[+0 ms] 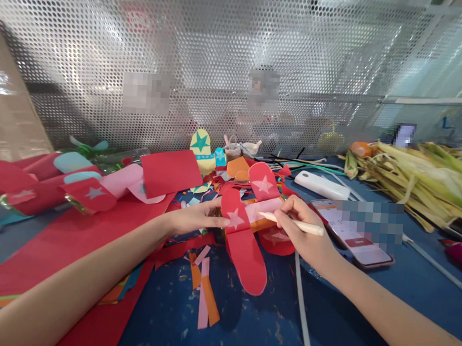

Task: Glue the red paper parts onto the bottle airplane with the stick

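The perforated metal screen (223,47) fills the whole back of my view, and the blue counter (245,325) runs from it down to me, flecked with paint and scraps. A big red paper sheet (74,241) covers the counter's left side, passing under my left forearm. At the right lies a long heap of green and yellow leaves (422,179), well apart from my hands. Far left, several red paper models (38,187) with pale stars lie in a cluster, and a folded red card (170,172) stands behind them toward the middle.

In the middle of the counter, between my two hands, sits the red paper plane (246,247). It has a pink body and a pale star on each wing, and one long wing points toward me. A phone (363,249) lies face up just right of my right wrist, and a white tube (321,185) lies beyond it.

My left grip (197,219) is spread flat, holding nothing, its fingertips pressing on the plane's left wing beside the star. My right grip (303,232) is closed around a thin pale stick (294,224), held like a pen, its tip resting on the pink body. Orange and pink paper strips (206,291) lie loose on the counter just in front of the plane.
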### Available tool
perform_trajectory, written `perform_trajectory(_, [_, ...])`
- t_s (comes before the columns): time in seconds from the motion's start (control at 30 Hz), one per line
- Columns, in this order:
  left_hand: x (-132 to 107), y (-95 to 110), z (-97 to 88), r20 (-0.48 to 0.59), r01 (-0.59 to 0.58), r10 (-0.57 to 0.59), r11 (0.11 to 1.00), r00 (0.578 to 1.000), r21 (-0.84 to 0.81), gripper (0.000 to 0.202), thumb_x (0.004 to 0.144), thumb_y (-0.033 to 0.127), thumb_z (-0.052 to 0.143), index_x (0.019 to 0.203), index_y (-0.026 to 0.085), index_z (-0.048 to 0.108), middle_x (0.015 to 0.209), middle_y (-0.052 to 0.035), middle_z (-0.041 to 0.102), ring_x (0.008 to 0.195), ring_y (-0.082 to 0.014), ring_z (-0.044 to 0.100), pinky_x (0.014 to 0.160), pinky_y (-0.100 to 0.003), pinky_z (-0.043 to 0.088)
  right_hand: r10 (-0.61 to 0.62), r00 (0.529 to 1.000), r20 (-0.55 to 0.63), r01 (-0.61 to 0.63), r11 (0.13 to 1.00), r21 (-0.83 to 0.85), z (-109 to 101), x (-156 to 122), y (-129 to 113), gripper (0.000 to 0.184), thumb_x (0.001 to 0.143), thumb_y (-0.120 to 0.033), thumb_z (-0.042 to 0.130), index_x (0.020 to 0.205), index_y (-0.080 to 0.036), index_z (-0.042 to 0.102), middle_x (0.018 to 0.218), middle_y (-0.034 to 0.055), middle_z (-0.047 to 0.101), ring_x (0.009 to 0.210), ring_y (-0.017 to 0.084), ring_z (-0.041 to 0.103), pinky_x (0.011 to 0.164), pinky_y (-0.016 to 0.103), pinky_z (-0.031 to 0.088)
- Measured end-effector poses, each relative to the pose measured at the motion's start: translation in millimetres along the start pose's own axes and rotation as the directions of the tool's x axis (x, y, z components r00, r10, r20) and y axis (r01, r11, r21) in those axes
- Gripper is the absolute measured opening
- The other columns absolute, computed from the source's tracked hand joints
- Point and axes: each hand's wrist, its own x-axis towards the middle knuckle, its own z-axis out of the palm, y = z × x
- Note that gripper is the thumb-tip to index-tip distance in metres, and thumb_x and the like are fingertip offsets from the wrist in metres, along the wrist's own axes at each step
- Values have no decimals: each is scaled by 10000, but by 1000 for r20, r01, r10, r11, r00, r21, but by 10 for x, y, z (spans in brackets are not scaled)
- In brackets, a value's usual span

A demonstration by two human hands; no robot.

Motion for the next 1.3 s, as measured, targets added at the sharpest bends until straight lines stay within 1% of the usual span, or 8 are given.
perform_trajectory(0.33, [16,-32,-6,14,-25,26,999,1000,-31,621,708,503,748,1201,202,521,1351,-112,549,1273,-310,476,1032,-455,379,-2,1000,20,2,1000,5,-4,-2,-17,254,851,-375,553,700,-237,402,594,-59,422,541,119,415,533,267,322])
perform_trajectory(0.43, [22,-36,-3,4,-17,17,999,1000,-34,621,701,507,752,1191,202,522,1340,-110,556,1259,-308,487,1025,-455,385,17,1000,24,-17,1000,15,-5,-5,-24,256,853,-384,550,705,-239,399,588,-61,426,530,118,411,528,266,323])
perform_trajectory(0.67, [15,-34,-9,0,-16,16,999,1000,-29,626,694,518,755,1183,202,523,1331,-109,559,1265,-312,480,1020,-451,386,-33,999,1,33,999,-17,-4,12,-21,218,840,-326,534,686,-235,409,601,-44,449,552,124,431,535,270,323])
perform_trajectory(0.8, [16,-42,-15,4,-15,16,1000,1000,-24,628,698,523,749,1185,197,522,1337,-115,554,1273,-318,473,1021,-451,385,-26,1000,-5,26,999,-25,-1,7,-17,224,843,-326,538,686,-235,406,603,-50,444,547,118,426,536,267,326])
perform_trajectory(1.0, [15,-41,-15,6,-19,19,999,1000,-29,610,701,511,753,1183,215,523,1342,-105,556,1270,-308,481,1017,-448,393,-8,1000,26,7,1000,17,-7,-9,9,225,871,-321,516,703,-236,392,586,-57,435,525,110,434,520,251,337])
perform_trajectory(1.2, [15,-37,-11,5,-25,25,999,1000,-32,623,694,517,758,1185,209,528,1333,-105,561,1266,-304,481,1019,-439,391,0,1000,3,0,1000,-4,-18,-13,1,205,863,-311,515,707,-237,403,607,-51,464,530,113,446,525,256,354])
perform_trajectory(1.3, [20,-44,-9,15,-41,41,998,999,-47,604,709,501,753,1189,207,535,1334,-101,562,1265,-297,480,1027,-436,380,-10,1000,-13,10,1000,-10,-15,-11,-2,206,856,-297,517,696,-238,401,587,-58,434,512,112,431,504,253,337])
